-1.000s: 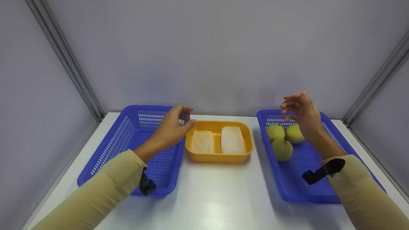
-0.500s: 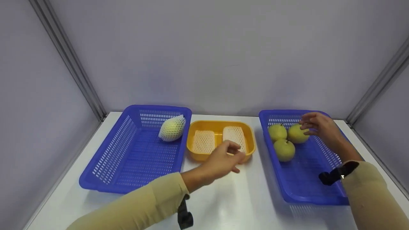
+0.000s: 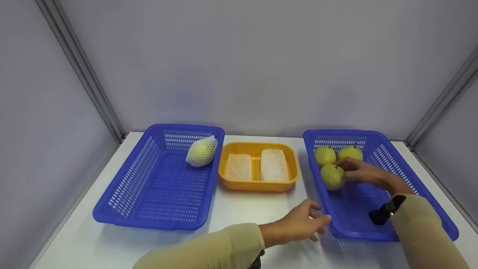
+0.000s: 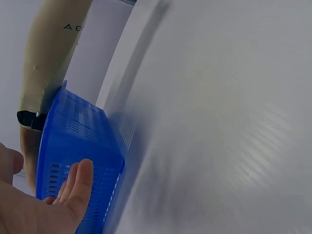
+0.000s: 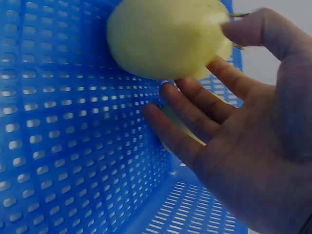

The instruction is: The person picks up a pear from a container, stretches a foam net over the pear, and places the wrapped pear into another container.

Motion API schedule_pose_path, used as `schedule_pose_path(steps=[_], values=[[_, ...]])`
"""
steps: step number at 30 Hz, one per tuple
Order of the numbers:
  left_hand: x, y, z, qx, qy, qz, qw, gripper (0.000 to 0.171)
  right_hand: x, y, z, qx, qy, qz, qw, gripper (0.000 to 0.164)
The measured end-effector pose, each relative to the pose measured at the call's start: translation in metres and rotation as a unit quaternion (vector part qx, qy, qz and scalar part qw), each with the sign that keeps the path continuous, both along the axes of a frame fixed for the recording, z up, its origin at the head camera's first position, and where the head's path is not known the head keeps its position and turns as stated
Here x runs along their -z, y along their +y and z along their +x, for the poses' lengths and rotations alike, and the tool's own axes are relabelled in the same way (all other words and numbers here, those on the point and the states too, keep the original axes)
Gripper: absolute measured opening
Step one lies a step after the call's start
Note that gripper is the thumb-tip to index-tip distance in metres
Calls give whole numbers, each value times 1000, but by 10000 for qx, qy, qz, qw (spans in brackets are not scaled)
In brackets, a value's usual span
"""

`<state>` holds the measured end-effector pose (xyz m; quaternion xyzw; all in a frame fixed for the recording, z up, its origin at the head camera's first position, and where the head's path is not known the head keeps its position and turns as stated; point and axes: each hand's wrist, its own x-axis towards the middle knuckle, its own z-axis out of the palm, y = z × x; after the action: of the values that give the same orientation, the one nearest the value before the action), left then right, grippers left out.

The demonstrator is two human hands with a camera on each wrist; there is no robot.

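Blue right basket [image 3: 358, 132]: it holds the near pear [image 3: 332, 177], which sits close by the left wall. The far-left pear [image 3: 325, 155] and the far-right pear [image 3: 350, 152] lie just beyond it.
Step in hand: as I judge it from here, taking hold of the near pear, with the grip not yet made.
Right hand [image 3: 364, 173]: partly open at the near pear's right side, thumb and fingers parted and gently bent, tips at the skin. My right wrist view shows no firm hold; how hard the tips press, I cannot tell.
Left hand [image 3: 297, 222]: loosely open and holding nothing, over the worktop [image 3: 239, 205] beside the basket's left wall, towards the near end. Whether a fingertip touches that wall, I cannot tell.
Next move: I think it calls for closing thumb and fingers round the near pear and lifting it straight up, so the two beyond it aren't nudged.
Yellow tray [image 3: 257, 185]: between the baskets, with a left foam net [image 3: 239, 167] and a right foam net [image 3: 274, 165] side by side inside; neither hand touches them.
Blue left basket [image 3: 149, 223]: a netted pear [image 3: 202, 151] lies towards its far right corner.
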<state>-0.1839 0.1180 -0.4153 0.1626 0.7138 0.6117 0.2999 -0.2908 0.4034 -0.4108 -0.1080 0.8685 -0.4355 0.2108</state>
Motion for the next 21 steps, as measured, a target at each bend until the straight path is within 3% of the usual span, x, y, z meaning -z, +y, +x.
schedule_pose_path(steps=[10,21], values=[[7,16,0,-61,-72,640,9979,27,3,-5,1,-167,-201,535,9982,79],[4,23,2,-230,-299,695,9969,25,9,-14,-1,-297,240,718,9967,80]])
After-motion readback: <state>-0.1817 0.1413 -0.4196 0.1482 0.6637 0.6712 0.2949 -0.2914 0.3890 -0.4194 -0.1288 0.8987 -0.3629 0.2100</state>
